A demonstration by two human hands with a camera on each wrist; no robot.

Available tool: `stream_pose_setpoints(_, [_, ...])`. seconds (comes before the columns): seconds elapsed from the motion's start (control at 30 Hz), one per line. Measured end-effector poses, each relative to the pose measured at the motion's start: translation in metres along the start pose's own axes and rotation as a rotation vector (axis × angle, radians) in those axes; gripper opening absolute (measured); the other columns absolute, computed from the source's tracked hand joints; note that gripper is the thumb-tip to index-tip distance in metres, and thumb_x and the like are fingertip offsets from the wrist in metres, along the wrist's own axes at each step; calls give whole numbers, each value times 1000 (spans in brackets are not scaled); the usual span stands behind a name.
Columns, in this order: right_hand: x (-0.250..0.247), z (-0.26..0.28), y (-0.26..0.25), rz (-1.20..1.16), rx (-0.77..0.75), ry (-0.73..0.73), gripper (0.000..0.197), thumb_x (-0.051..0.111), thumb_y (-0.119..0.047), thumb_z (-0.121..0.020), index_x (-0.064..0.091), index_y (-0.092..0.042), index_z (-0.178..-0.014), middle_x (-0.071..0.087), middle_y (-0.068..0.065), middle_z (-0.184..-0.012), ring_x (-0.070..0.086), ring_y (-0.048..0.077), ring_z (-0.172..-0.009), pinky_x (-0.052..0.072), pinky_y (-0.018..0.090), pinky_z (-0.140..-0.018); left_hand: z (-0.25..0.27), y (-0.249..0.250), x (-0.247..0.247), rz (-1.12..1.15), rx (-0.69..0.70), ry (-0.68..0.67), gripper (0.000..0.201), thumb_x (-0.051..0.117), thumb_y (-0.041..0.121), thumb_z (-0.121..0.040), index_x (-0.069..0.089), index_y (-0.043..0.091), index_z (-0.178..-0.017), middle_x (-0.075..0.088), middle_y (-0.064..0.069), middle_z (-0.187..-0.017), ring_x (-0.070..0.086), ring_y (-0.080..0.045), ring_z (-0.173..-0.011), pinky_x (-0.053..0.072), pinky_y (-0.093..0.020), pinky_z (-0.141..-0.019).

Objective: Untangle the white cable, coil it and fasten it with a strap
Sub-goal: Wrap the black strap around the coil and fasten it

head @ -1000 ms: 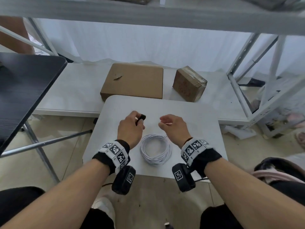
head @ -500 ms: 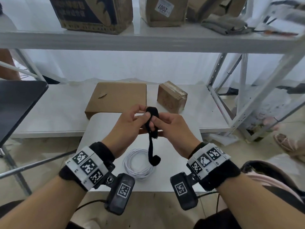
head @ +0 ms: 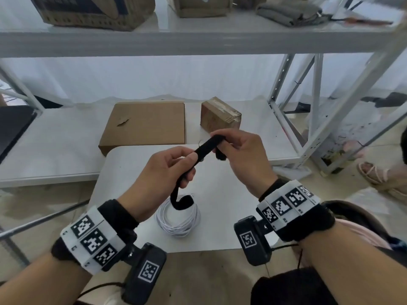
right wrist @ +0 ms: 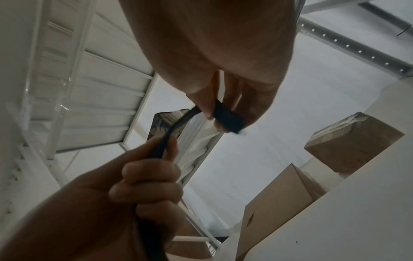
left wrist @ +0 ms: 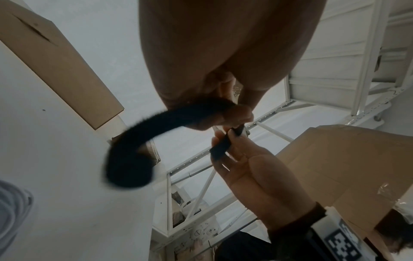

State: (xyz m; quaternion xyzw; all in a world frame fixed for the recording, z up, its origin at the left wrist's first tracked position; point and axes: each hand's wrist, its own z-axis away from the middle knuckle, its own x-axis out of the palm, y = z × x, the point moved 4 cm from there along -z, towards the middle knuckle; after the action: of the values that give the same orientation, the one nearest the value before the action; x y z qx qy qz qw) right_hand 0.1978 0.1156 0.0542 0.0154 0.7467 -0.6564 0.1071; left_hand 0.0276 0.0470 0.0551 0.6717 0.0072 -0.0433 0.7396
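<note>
Black strap (head: 203,148) up in the air over the white table (head: 222,230), clamped at 2 spots: left hand (head: 160,172) pinching mid-length with thumb on top, right hand (head: 240,150) pinching the far end between thumb and fingertips (right wrist: 206,107). Hands apart, with a short taut run of strap between them. Loose tail hanging below the left hand and curling back on itself, just above the cable (head: 178,221). Cable lying coiled in 1 round bundle on the table, untouched by either hand, not yet bound. Probably light and limp, that strap: fuzzy in the left wrist view, so likely hook-and-loop, apt to cling to itself where the tail curls. Best held near both ends, flat, to keep the tail from sticking before it goes round the coil. Cable likely thin, springy, slippery enough for loops to fan out if lifted by 1 strand; better pinched across the whole bundle at 1 side. Hard to tell: which strap face carries hooks, any buckle or slot at the right-hand end, where the cable's plugs sit. Coil's far edge hidden behind the strap tail; in the left wrist view only a blurred sliver of cable at the frame edge.
</note>
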Motion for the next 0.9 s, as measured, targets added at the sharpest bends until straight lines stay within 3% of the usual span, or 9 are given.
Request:
stream_pose_setpoints(0.13, [-2,8,3,73,0,-115,21,70,-6,-89,74,-15,-108,76,-4,-93,71,5,-87,54,22,-83,1,0,2,17,1,7,19,54,21,-102,70,9,-101,54,-3,-66,44,-15,-60,41,-23,-59])
stream_pose_setpoints(0.2, [7,14,3,121,-43,-218,23,71,-15,-90,71,-17,-113,77,-1,-96,72,12,-94,55,35,-91,3,2,5,-3,18,4,18,56,20,-101,70,9,-101,57,-4,-65,46,-16,-58,41,-22,-55])
stream_pose_setpoints(0.3, [21,16,1,56,-72,-263,15,65,-10,-95,73,-11,-107,76,4,-93,72,17,-88,57,35,-85,5,5,5,-25,32,10,16,57,19,-101,68,7,-102,59,-6,-65,48,-16,-54,42,-21,-53])
stream_pose_setpoints(0.37, [22,13,-2,26,-72,-232,17,61,-4,-95,74,-13,-99,75,0,-89,71,10,-85,56,25,-81,6,5,3,-23,32,18,16,55,18,-101,67,7,-101,60,-6,-65,49,-16,-54,43,-21,-53])
stream_pose_setpoints(0.47, [13,0,0,161,-80,-107,29,59,-6,-96,71,-32,-89,75,-7,-88,71,11,-87,54,28,-84,9,3,-5,-32,18,24,21,53,19,-102,68,5,-97,61,-4,-65,48,-16,-53,42,-21,-53])
stream_pose_setpoints(0.6, [-4,-14,10,141,45,49,26,53,1,-96,70,-19,-101,75,-4,-88,70,16,-81,55,23,-73,15,0,-11,-40,10,0,23,52,17,-103,67,-1,-102,60,-2,-65,45,-15,-50,39,-20,-51])
stream_pose_setpoints(0.7, [4,-8,7,71,61,-147,31,62,4,-91,62,-16,-115,76,-2,-91,70,20,-82,53,12,-74,16,-1,-12,-35,7,0,18,54,18,-102,67,6,-102,60,-4,-66,42,-14,-46,36,-20,-48])
stream_pose_setpoints(0.8, [26,6,-1,66,-53,-436,41,73,-4,-87,57,-15,-123,74,10,-93,71,17,-92,54,30,-96,14,-1,-13,-29,5,24,15,56,22,-101,68,14,-103,60,-5,-66,41,-15,-44,35,-19,-45])
stream_pose_setpoints(0.9, [35,13,-8,-21,-79,-578,39,71,-4,-88,60,-9,-125,64,22,-89,60,31,-82,53,43,-86,11,0,-15,-18,20,59,11,58,23,-100,67,16,-103,60,-5,-64,41,-15,-44,36,-19,-44])
